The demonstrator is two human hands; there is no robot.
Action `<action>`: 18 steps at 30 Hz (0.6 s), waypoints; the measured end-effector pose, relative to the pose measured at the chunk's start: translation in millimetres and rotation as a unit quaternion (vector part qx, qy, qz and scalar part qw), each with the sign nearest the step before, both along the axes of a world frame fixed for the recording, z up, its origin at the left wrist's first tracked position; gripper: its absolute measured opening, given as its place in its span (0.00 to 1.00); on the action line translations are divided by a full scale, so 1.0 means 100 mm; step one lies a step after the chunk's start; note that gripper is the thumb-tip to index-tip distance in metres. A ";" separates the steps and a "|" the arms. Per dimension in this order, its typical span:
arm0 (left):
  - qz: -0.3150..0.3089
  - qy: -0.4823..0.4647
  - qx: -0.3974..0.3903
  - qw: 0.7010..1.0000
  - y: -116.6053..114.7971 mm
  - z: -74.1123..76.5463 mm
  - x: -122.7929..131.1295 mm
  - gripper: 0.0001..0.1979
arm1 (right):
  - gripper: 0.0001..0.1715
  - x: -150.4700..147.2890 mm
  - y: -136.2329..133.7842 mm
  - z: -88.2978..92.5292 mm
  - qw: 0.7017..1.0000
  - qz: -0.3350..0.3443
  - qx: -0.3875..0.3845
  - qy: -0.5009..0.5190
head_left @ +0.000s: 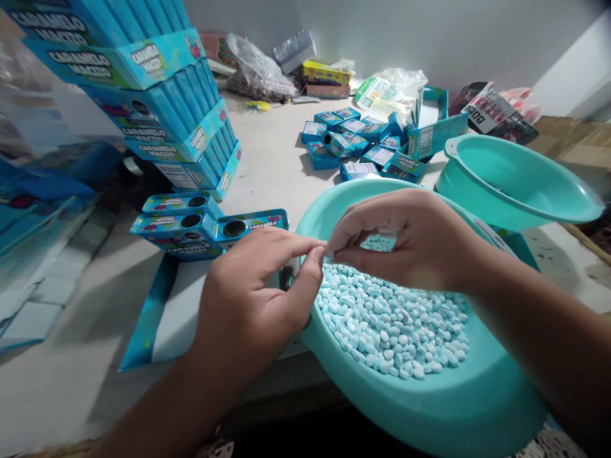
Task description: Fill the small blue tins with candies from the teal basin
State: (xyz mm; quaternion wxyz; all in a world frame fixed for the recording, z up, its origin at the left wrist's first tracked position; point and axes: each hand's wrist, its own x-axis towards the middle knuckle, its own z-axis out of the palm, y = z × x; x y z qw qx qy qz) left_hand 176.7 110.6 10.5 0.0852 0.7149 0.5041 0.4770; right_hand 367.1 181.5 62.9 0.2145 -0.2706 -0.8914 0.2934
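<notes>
My left hand (260,289) and my right hand (410,235) meet fingertip to fingertip above the left side of a turquoise plastic basin (482,394). Both are closed in a pinch. Whatever lies between the fingertips is too small to make out. Beneath my right hand, many small pale blue and white candies (396,324) fill the bottom of the basin. Left of the basin, several blue candy boxes (181,222) with round dark holes sit by an open blue display box (174,312) with a pale inside, partly hidden by my left hand.
A tall stack of filled blue display boxes (167,114) rises at the left. Loose small boxes (360,143) lie in a pile toward the back. A second turquoise basin (515,181) stands at the right. Plastic bags (260,67) and packaging line the wall.
</notes>
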 end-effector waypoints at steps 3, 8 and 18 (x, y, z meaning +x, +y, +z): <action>-0.008 -0.012 0.001 1.000 0.00 0.00 -0.01 0.05 | 0.05 0.01 -0.01 0.01 1.000 -0.007 -0.014 0.014; -0.008 -0.032 -0.014 0.999 -0.01 0.00 -0.01 0.05 | 0.04 0.01 -0.01 -0.01 0.999 -0.003 -0.031 0.032; -0.003 -0.105 -0.101 0.989 -0.01 0.03 -0.01 0.06 | 0.04 0.01 -0.02 -0.01 0.997 -0.004 -0.060 0.048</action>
